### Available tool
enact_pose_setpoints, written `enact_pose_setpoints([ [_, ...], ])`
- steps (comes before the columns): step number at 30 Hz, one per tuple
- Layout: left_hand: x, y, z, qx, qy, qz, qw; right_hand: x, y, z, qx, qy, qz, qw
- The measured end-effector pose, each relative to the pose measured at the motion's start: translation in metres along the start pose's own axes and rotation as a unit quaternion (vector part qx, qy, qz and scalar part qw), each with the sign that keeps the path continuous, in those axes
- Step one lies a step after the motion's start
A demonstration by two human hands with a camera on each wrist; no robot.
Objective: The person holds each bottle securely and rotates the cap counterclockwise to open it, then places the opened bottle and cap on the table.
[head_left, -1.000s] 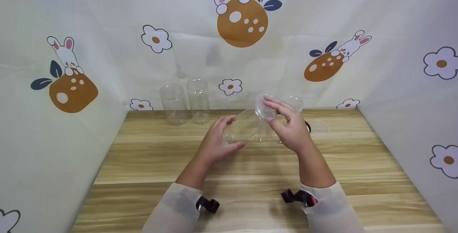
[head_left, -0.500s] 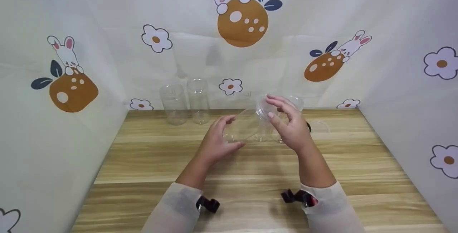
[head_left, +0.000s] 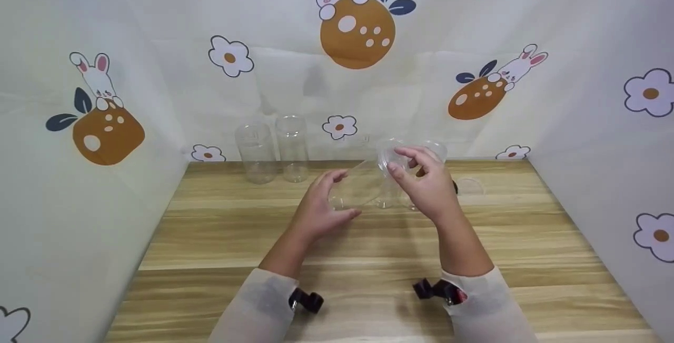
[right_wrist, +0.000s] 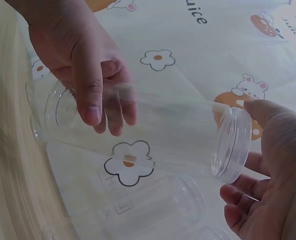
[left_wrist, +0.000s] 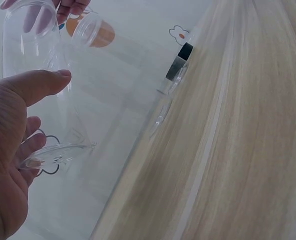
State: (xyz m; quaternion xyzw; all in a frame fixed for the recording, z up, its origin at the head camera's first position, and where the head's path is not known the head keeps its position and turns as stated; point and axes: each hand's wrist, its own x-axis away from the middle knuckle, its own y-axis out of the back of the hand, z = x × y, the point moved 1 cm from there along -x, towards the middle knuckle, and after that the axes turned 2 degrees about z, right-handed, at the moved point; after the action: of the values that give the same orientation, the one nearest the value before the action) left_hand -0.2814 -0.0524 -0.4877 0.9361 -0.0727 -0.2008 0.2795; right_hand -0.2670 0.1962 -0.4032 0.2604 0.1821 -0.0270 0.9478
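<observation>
A clear plastic jar (head_left: 358, 182) is held tilted above the table, its ringed end up and to the right. My left hand (head_left: 321, 206) grips it near the base, thumb on the near side and fingers behind, as the left wrist view also shows. My right hand (head_left: 429, 182) is at the ringed end (right_wrist: 233, 145), with the thumb on the rim and bent fingers around it. Whether that end is a fitted clear lid or a bare neck is hard to tell.
Two clear jars (head_left: 292, 150) stand at the back left. Another clear jar (head_left: 434, 149) is partly hidden behind my right hand. To its right on the wood-grain table (head_left: 368, 258) lie a black lid (left_wrist: 180, 60) and a clear disc (head_left: 471, 186). A patterned curtain rises behind.
My right fingers have come down and curled more, and the thumb has shifted left along the rim. The left hand and the jar have stayed nearly still.
</observation>
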Motion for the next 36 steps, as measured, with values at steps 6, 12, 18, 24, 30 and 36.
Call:
enact_pose_setpoints([
  [6, 0.0006, 0.0014, -0.0007, -0.005, -0.002, -0.001, 1.0, 0.0004, 0.0002, 0.0007, -0.02, 0.037, 0.01, 0.9991],
  [12, 0.0007, 0.0014, -0.0009, 0.001, 0.001, -0.004, 1.0, 0.0026, 0.0007, 0.0018, -0.054, 0.087, 0.041, 0.9939],
  [18, 0.0002, 0.0012, -0.0008, 0.004, 0.003, -0.005, 1.0, 0.004, 0.0005, 0.0038, -0.079, 0.11, 0.049, 0.9896],
  [24, 0.0002, 0.0013, -0.0011, 0.002, 0.003, -0.005, 1.0, 0.0041, 0.0006, 0.0046, -0.08, 0.112, 0.049, 0.9893],
  [30, -0.0001, 0.0004, -0.0005, 0.001, 0.002, -0.008, 1.0, 0.0038, 0.0018, 0.0034, -0.093, 0.104, 0.042, 0.9894],
  [36, 0.0005, -0.0004, -0.0002, 0.007, 0.01, -0.007, 0.9999, 0.0007, 0.0026, -0.0003, -0.054, 0.057, 0.001, 0.9969],
])
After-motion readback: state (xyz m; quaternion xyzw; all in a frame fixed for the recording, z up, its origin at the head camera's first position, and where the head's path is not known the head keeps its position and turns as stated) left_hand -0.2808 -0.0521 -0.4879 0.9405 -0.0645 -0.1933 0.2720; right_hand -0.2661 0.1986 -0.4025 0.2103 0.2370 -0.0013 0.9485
